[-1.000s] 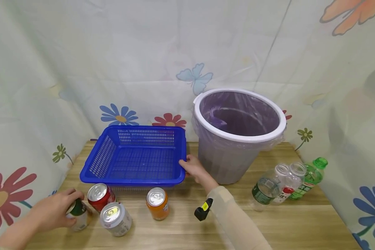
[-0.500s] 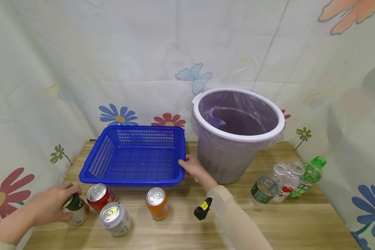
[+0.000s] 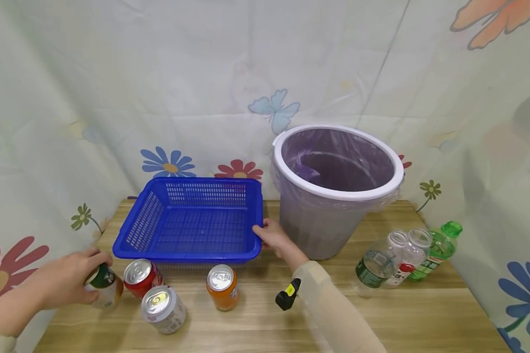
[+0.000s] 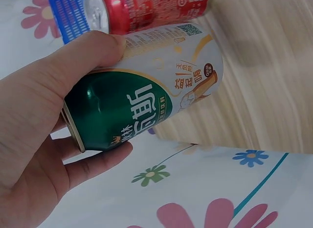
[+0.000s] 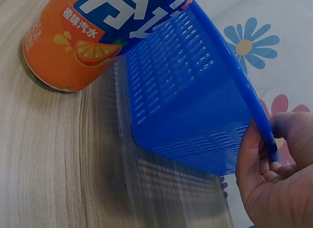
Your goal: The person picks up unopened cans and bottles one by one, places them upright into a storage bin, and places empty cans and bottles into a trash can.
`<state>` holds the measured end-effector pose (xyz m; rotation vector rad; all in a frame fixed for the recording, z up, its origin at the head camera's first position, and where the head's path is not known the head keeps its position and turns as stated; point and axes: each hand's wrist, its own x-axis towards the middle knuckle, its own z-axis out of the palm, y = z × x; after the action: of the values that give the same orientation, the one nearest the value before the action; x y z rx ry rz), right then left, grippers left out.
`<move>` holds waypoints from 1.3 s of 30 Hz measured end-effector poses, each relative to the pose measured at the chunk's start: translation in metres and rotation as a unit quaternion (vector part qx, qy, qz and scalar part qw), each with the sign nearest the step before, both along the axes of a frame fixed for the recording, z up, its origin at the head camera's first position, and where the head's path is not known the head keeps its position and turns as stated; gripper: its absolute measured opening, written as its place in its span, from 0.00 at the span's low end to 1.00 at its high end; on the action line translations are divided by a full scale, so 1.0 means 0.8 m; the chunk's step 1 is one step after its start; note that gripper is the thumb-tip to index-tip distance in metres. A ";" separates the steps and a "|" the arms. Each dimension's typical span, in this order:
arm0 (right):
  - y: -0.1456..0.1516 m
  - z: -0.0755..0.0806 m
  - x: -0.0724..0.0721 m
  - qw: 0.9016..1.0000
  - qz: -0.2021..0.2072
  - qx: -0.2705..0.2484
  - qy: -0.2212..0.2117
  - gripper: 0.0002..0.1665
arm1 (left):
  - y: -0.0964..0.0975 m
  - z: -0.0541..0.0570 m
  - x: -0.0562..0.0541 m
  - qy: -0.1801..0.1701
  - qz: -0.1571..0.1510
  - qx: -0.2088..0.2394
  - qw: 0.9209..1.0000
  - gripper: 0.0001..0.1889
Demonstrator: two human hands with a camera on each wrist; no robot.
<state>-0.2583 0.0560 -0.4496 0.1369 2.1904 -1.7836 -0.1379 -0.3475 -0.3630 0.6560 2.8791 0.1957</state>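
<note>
My left hand (image 3: 66, 280) holds a green and white drink can (image 3: 107, 290) near its top, with the thumb on one side and fingers on the other. In the left wrist view the can (image 4: 129, 103) leans beside a red can (image 4: 156, 11). With thumb and curled fingers, my right hand (image 3: 276, 239) grips the right rim of a blue plastic basket (image 3: 190, 256). Nothing lies in the basket. In front of it stand the red can (image 3: 143, 278), a silver-white can (image 3: 164, 310) and an orange can (image 3: 223, 288).
Right of the basket stands a grey bin with a white rim (image 3: 335, 194) and a clear liner. Farther right are a clear bottle with a green label (image 3: 371, 269), another clear bottle (image 3: 408, 260) and a green bottle (image 3: 439, 247). A floral curtain (image 3: 203, 88) backs the wooden table (image 3: 256, 323).
My left hand has shifted slightly left and up, and the green and white can has tilted and risen a little with it. My right hand and the basket stay put.
</note>
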 end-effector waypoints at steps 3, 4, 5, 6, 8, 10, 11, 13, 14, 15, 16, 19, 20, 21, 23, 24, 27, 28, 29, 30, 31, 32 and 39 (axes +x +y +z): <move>0.000 0.001 0.000 1.000 0.000 -0.001 0.003 0.16 | 0.001 0.007 -0.003 -0.009 0.004 0.002 1.000 0.27; 0.000 0.001 0.000 1.000 0.000 -0.002 0.002 0.16 | 0.002 0.009 -0.004 -0.012 0.005 0.001 1.000 0.28; 0.000 0.000 -0.001 1.000 0.001 -0.003 0.002 0.16 | 0.002 0.012 -0.005 -0.014 0.007 -0.001 1.000 0.28; 0.000 0.000 -0.001 1.000 0.001 -0.003 0.002 0.16 | 0.003 0.015 -0.006 -0.015 0.010 -0.007 1.000 0.28; 0.000 -0.001 -0.001 1.000 0.002 -0.003 0.001 0.16 | 0.004 0.020 -0.008 -0.016 0.014 -0.019 1.000 0.28; 0.000 -0.001 -0.001 1.000 0.003 -0.003 0.000 0.15 | 0.004 0.025 -0.010 -0.015 0.016 -0.025 0.999 0.28; 0.000 -0.001 -0.001 1.000 0.004 -0.003 -0.001 0.15 | 0.005 0.027 -0.010 -0.013 0.016 -0.029 0.999 0.28; 0.000 -0.001 -0.001 1.000 0.004 -0.004 -0.001 0.15 | 0.005 0.032 -0.012 -0.011 0.016 -0.033 0.999 0.28; 0.000 -0.001 -0.001 1.000 0.004 -0.004 -0.001 0.15 | 0.006 0.034 -0.012 -0.010 0.016 -0.035 0.999 0.28; 0.000 -0.001 -0.001 1.000 0.005 -0.004 -0.001 0.15 | 0.007 0.036 -0.013 -0.009 0.016 -0.037 0.999 0.28; 0.000 -0.001 -0.001 1.000 0.005 -0.004 0.000 0.15 | 0.007 0.038 -0.014 -0.010 0.017 -0.042 0.999 0.28; 0.001 -0.002 -0.001 1.000 0.006 -0.003 0.001 0.15 | 0.010 0.044 -0.017 -0.011 0.018 -0.053 0.998 0.28; 0.002 -0.002 -0.001 1.000 0.007 -0.003 0.001 0.15 | 0.011 0.046 -0.018 -0.008 0.015 -0.056 0.998 0.28; 0.002 -0.002 -0.001 1.000 0.007 -0.003 0.001 0.15 | 0.012 0.048 -0.019 -0.007 0.013 -0.057 0.998 0.28; 0.003 -0.002 -0.001 1.000 0.008 -0.002 0.001 0.14 | 0.013 0.053 -0.022 0.000 0.006 -0.059 0.998 0.29; 0.003 -0.002 -0.001 1.000 0.009 -0.003 0.000 0.15 | 0.015 0.055 -0.023 0.004 0.002 -0.059 0.998 0.29; 0.003 -0.002 0.000 1.000 0.011 -0.004 0.002 0.15 | 0.018 0.062 -0.027 0.010 -0.007 -0.062 0.998 0.29; 0.003 -0.002 0.000 1.000 0.012 -0.002 0.002 0.15 | 0.019 0.065 -0.028 0.015 -0.010 -0.064 0.998 0.29; 0.003 -0.002 0.000 1.000 0.012 -0.002 0.002 0.16 | 0.021 0.067 -0.029 0.018 -0.013 -0.066 0.998 0.29; 0.003 -0.002 0.000 1.000 0.012 -0.002 0.002 0.16 | 0.022 0.068 -0.030 0.023 -0.015 -0.067 0.997 0.29; 0.003 -0.001 0.000 1.000 0.012 -0.001 0.002 0.16 | 0.024 0.070 -0.031 0.027 -0.016 -0.069 0.997 0.29; 0.002 -0.001 0.001 1.000 0.013 0.001 0.003 0.16 | 0.026 0.072 -0.032 0.032 -0.018 -0.069 0.997 0.28; 0.001 0.000 0.000 1.000 0.008 0.000 0.005 0.16 | 0.036 0.086 -0.037 0.059 -0.034 -0.069 0.995 0.28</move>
<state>-0.2580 0.0571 -0.4499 0.1107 2.1925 -1.7808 -0.1677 -0.3184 -0.2946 0.7621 2.9416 -0.0521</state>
